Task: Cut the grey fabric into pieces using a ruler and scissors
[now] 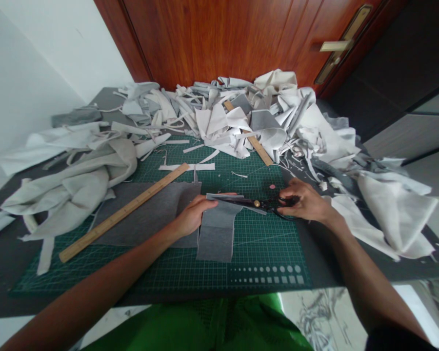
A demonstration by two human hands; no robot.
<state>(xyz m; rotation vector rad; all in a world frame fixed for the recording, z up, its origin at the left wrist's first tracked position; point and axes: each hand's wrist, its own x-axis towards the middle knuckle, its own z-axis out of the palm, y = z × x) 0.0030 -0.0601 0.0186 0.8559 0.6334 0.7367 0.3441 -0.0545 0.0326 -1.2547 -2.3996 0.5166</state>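
2 grips, L hand (190,215) pinching gray fabric (216,231), R hand (306,201) round scissors (256,203), tips unclear

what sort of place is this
Probably a small craft or sewing workspace, perhaps in a home: a green cutting mat, black scissors in the right hand, and heaped fabric scraps.

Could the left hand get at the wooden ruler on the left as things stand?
Probably yes: the ruler lies uncovered nearby, though the left hand would first have to release the small grey cloth.
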